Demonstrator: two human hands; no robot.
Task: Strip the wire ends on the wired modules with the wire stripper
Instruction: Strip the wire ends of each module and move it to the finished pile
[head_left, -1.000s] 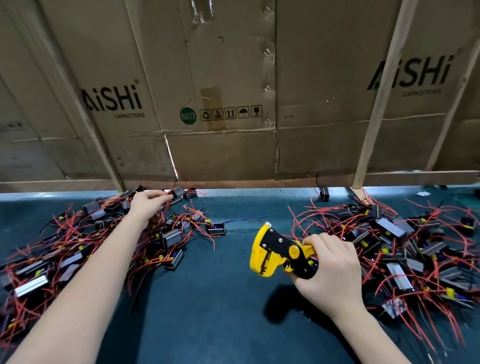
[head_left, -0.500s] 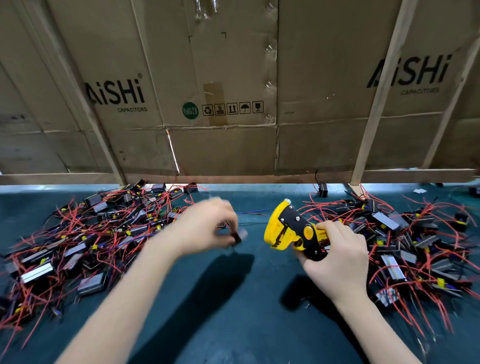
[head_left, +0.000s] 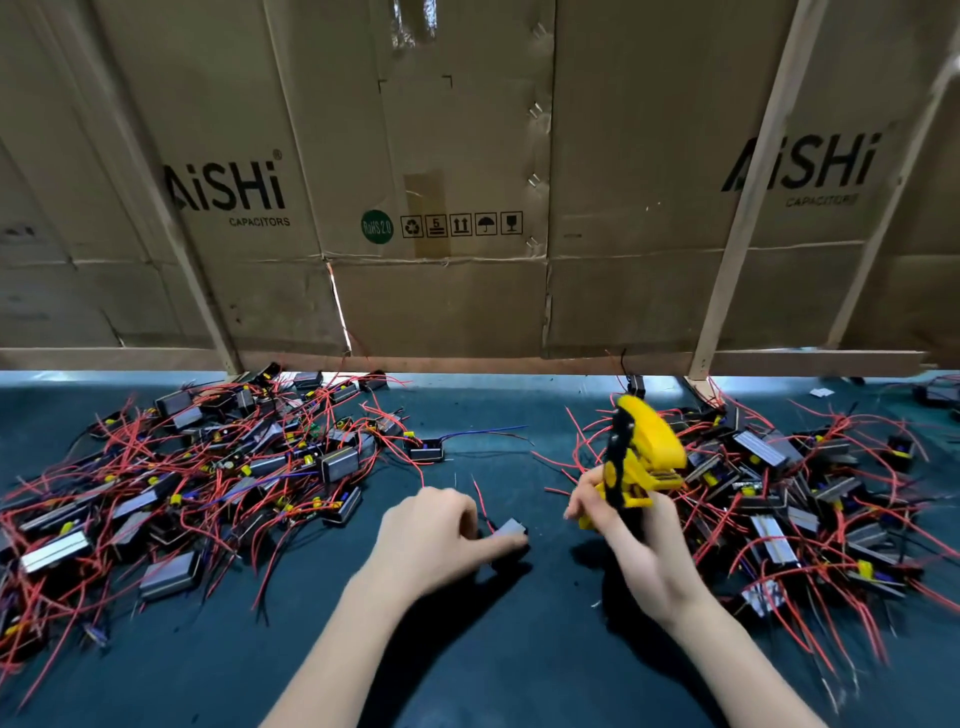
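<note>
Near me, the left hand (head_left: 431, 535) is pinching one small module (head_left: 510, 529) on the dark mat (head_left: 519, 649), while the right hand (head_left: 631, 540) is gripping the yellow wire stripper (head_left: 641, 452) upright just to its right. Farther away, two big piles of modules are lying, the left pile (head_left: 208, 467) and the right pile (head_left: 779, 488). I am judging that much work is remaining, but which pile is finished I cannot tell.

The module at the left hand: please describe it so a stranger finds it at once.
Between the two wire piles lies bare dark table. There the left hand holds one small grey-topped module with a red wire. It alone lies apart from both piles.
</note>
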